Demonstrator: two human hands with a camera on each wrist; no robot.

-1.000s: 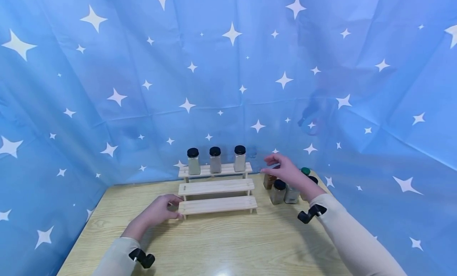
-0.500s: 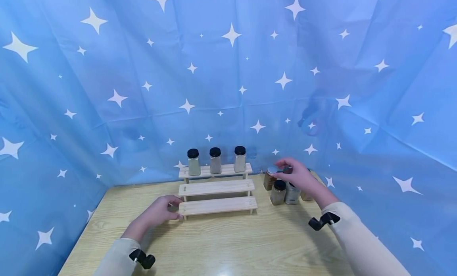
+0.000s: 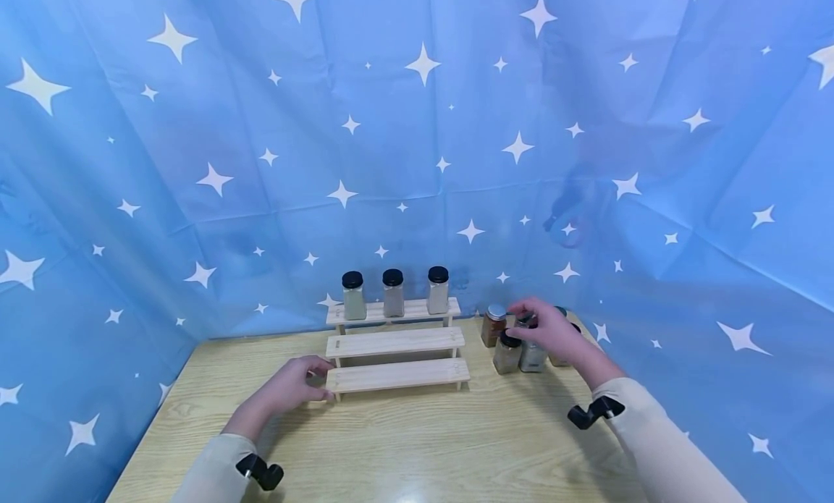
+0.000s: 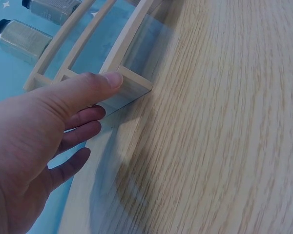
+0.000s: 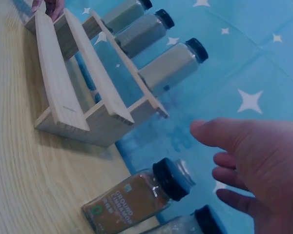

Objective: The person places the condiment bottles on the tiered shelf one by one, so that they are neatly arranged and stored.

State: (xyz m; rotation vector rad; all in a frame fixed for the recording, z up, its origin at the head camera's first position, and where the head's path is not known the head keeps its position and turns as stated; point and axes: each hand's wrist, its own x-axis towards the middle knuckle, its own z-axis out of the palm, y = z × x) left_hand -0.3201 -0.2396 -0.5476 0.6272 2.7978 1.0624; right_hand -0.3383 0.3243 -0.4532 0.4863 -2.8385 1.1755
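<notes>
Rack [image 3: 394, 341] pinched by left hand [image 3: 296, 387], jars [image 3: 507, 358] under right hand [image 3: 550, 333]

Nearest us, two pale sleeves [image 3: 664, 449] reach in over the wood-grain worktop [image 3: 404, 438], each with a black clip [image 3: 596, 412] near the wrist. Our left hand is at the left end of the rack's lowest shelf [image 3: 397, 374]; we see thumb [image 4: 107, 84] and fingers pinching that end, the spare fingers [image 4: 83, 134] loosely bent below.

Right of the rack we have the jars standing close together. Our right hand is over them, its fingers [image 5: 234, 202] gently bent and spread from the thumb, pinching nothing that we can make out; whether it touches a cap we cannot tell. The front jar has a black cap [image 3: 510, 338]; just behind and left stands a brown jar [image 3: 493, 333] with a silver cap. Others are partly hidden by the hand, a green cap [image 3: 562, 311] among them. From the right wrist we read "GROUND" on one label [image 5: 119, 204].

Farther back, three black-capped jars [image 3: 394, 300] stand upright and apart along the top shelf [image 3: 415, 309]. Behind everything we see a blue curtain [image 3: 417, 141] with white stars.
</notes>
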